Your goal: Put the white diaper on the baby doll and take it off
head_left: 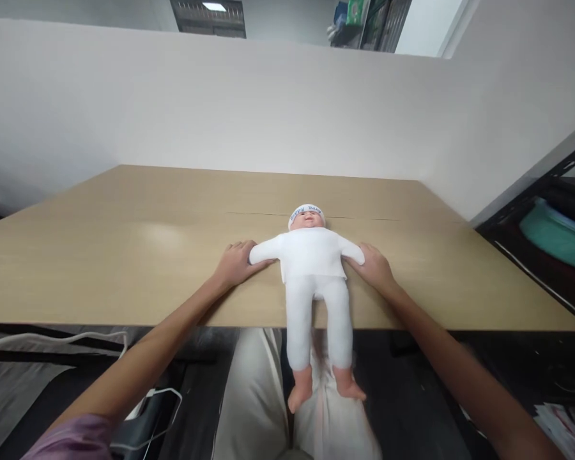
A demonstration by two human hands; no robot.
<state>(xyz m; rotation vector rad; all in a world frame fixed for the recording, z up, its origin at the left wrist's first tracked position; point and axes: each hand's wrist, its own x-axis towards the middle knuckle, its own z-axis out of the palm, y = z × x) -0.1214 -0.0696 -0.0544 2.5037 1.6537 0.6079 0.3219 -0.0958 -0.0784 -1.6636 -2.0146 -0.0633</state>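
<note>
A baby doll (314, 255) in a white top and white trousers lies on its back on the wooden table (182, 198). Its head, in a white cap with blue lettering, points to the far side, and its lower legs and bare feet hang over the front edge. My left hand (237, 263) is closed around the end of the doll's sleeve on the left. On the other side, my right hand (374, 267) grips the end of the other sleeve. Both of the doll's arms are spread outward; its hands are hidden.
A white partition wall (268, 108) rises behind the table. To the right stands a dark shelf with a teal item (558, 233) on it. A white cable (52, 338) runs below the table at the left. My legs (256, 396) are under the front edge.
</note>
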